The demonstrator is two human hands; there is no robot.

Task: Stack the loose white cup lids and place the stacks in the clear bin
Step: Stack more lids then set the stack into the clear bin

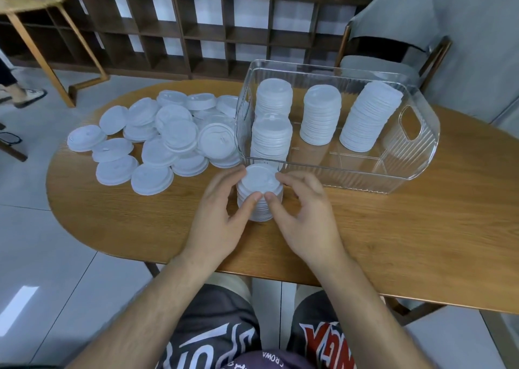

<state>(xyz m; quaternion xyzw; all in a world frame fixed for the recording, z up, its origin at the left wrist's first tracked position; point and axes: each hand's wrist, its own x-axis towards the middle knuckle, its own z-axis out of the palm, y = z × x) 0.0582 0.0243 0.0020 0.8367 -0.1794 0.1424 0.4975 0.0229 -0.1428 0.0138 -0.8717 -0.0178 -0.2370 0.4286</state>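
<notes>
A short stack of white cup lids (259, 183) stands on the wooden table just in front of the clear bin (362, 179). My left hand (222, 214) curls round the stack's left side, thumb on its near edge. My right hand (303, 211) curls round its right side, thumb beside the left thumb. Inside the bin stand several tall lid stacks (321, 114), the rightmost one leaning. A pile of loose white lids (157, 141) lies spread over the table's left part, up against the bin's left wall.
The oval wooden table (393, 242) has bare wood in front of and right of my hands. A grey chair (393, 31) stands behind the bin. Dark cubby shelves (196, 31) line the back wall. A person's foot (28, 95) shows at far left.
</notes>
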